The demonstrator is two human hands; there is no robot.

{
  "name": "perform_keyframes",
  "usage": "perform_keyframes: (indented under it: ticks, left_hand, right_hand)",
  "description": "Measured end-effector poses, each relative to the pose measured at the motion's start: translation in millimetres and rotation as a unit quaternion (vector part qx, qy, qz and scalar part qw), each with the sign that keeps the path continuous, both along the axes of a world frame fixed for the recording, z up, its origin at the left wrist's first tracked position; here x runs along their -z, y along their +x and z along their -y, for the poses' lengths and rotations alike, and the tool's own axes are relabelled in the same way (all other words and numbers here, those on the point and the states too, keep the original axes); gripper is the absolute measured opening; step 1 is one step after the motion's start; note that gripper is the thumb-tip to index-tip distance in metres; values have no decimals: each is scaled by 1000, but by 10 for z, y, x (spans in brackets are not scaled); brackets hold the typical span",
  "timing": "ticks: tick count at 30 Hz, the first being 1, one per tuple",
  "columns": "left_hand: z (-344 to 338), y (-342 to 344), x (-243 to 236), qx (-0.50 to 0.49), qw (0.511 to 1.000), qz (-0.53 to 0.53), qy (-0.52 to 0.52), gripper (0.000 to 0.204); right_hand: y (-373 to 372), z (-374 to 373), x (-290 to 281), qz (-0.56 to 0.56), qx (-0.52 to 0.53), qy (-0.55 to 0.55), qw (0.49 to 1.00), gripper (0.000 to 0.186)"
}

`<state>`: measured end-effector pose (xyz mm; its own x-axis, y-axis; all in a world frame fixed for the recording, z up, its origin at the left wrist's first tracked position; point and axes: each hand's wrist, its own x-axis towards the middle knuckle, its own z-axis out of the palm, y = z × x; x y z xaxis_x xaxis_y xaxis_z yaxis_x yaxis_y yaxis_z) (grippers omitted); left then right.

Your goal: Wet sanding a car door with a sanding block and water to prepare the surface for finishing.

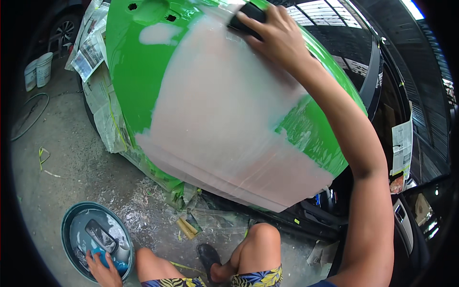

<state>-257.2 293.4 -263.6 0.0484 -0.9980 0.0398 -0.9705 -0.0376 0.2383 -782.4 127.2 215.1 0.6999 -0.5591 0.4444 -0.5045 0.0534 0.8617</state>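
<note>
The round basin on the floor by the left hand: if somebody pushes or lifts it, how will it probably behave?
The basin seems to hold water, so it would likely feel heavy and slosh if pushed. Its wide, low shape makes tipping unlikely. The left hand dips a blue item inside, so the rim may be wet and slippery.

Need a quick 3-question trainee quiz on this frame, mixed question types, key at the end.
1. True or false: the right hand presses a dark sanding block against the green car panel.
2. Where is the left hand? A) on the panel B) at the round basin on the floor C) on the white buckets
3. Fill in: the pale filler patch covers much of the panel, and ______ sheets mask the car body at its left edge.

Key: 1 true; 2 B; 3 newspaper
</note>
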Motion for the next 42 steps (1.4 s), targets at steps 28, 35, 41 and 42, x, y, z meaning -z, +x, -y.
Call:
perform_keyframes:
  ticks: [28,35,41,42]
  left_hand:
    - [-11,-73,238,-82,990,-104,-46,34]
    - [-13,-31,196,-80,990,-96,-62,35]
    - [-101,54,130,-104,991,-81,-35,34]
    - [-92,36,131,-104,990,-83,-37,34]
  right_hand:
    - [451,713,-219,-54,-18,-35,998,61]
    - [145,342,-77,5,17,-7,1000,59]
    - [305,396,-13,8,4,5,1000,56]
    - [245,261,43,6,-2,-9,1000,57]
